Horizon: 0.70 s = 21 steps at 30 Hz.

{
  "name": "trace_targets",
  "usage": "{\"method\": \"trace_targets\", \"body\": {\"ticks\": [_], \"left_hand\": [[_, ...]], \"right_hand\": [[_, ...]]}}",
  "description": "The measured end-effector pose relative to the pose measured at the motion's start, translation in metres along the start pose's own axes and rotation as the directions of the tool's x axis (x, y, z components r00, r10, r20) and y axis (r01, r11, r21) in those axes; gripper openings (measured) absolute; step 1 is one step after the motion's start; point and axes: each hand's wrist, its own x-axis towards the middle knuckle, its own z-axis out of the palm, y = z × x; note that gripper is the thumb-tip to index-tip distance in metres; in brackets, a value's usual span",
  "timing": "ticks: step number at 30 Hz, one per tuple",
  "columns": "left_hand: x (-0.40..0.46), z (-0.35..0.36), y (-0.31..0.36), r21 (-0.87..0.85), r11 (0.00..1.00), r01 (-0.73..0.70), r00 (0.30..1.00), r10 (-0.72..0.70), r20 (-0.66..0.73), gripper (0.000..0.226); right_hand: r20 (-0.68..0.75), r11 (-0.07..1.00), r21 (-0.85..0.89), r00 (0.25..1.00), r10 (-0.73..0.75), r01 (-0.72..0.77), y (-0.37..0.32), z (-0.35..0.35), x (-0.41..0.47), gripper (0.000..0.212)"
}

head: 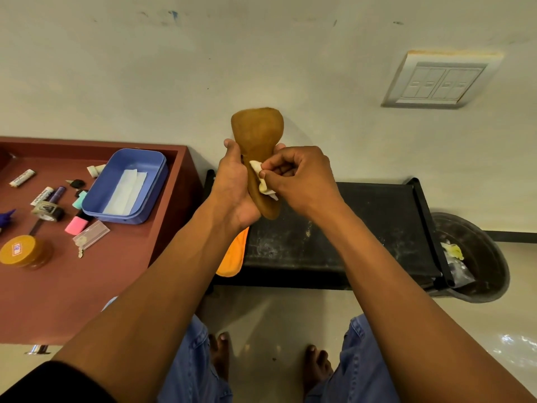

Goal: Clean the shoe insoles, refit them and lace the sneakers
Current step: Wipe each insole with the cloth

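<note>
The left hand (232, 187) grips a brown foam insole (258, 135) upright at centre frame, while the right hand (293, 178) pinches a crumpled white wipe (261, 178) against it. An orange insole (232, 254) lies on the black table (363, 228) at six o'clock from them.

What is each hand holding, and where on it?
The left hand grips the brown insole round its narrow lower half. The right hand pinches a small wipe by one end against the insole.
</note>
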Motion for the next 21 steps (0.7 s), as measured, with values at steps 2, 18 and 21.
{"method": "trace_targets", "body": {"ticks": [2, 18, 21], "left_hand": [[0.000, -0.002, 0.005, -0.031, 1.000, -0.002, 1.000, 0.002, 0.002, 0.090], [0.000, 0.007, -0.006, 0.017, 1.000, 0.007, 1.000, -0.007, -0.031, 0.086], [-0.002, 0.013, -0.015, 0.050, 0.999, 0.008, 0.999, -0.005, -0.046, 0.079]], "right_hand": [[0.099, 1.000, -0.009, 0.995, -0.001, 0.001, -0.001, -0.001, -0.001, 0.008], [-0.134, 0.985, 0.171, 0.991, 0.017, 0.007, -0.002, 0.007, 0.001, 0.005], [-0.190, 0.983, 0.185, 0.981, 0.046, -0.010, -0.001, 0.003, 0.005, 0.007]]}}
